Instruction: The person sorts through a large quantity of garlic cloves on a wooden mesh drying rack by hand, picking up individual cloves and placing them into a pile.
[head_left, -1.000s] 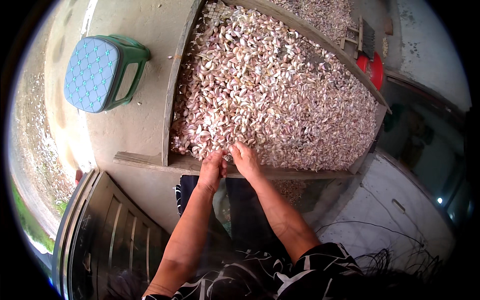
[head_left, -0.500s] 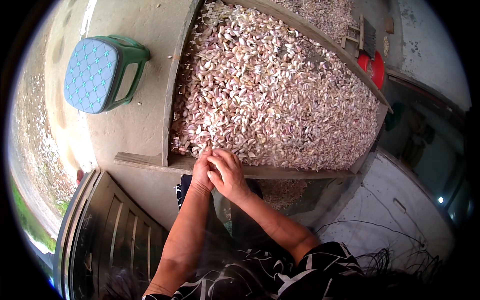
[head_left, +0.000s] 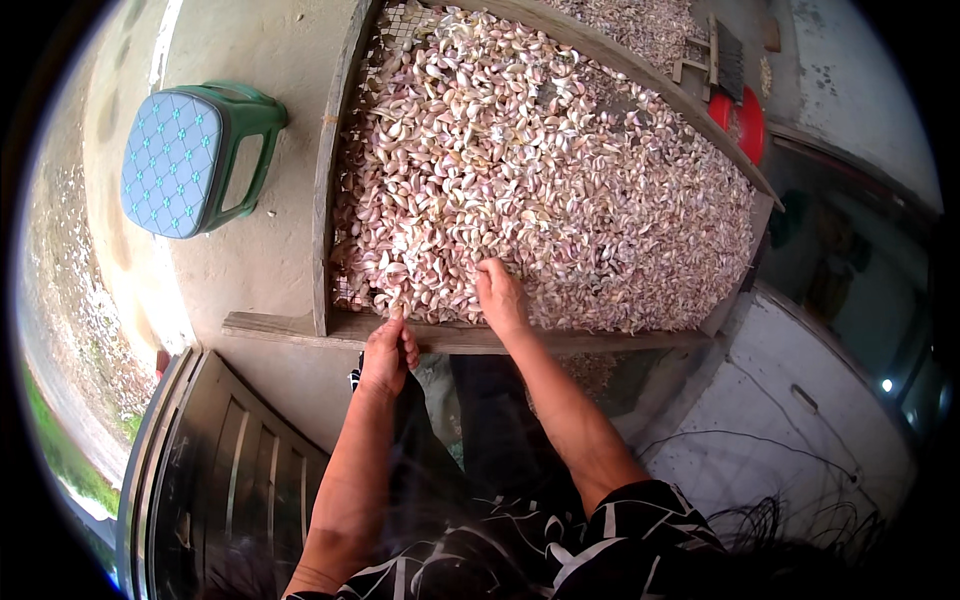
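Note:
A wide, wood-framed mesh tray (head_left: 324,215) is spread with loose garlic cloves (head_left: 450,165), pinkish and white. At its near rail, my left hand (head_left: 388,357) is closed in a pinch, and a small pale garlic clove (head_left: 397,312) appears to stick up from its fingertips. Farther right and a little farther in, my right hand (head_left: 503,300) reaches over the rail to the cloves. Its fingers are curled together, touching or just above the pile, and anything between them is hidden.
A green stool (head_left: 245,150) with a blue padded seat stands left of the tray. More cloves (head_left: 640,35) lie beyond the far rail, near a red basin (head_left: 748,125) and a dark brush-like tool (head_left: 727,65). A dark panelled door (head_left: 235,450) is at lower left.
My hands, together at the near rail before, have come apart. The right moved right and forward onto the cloves; the left drew slightly back and left.

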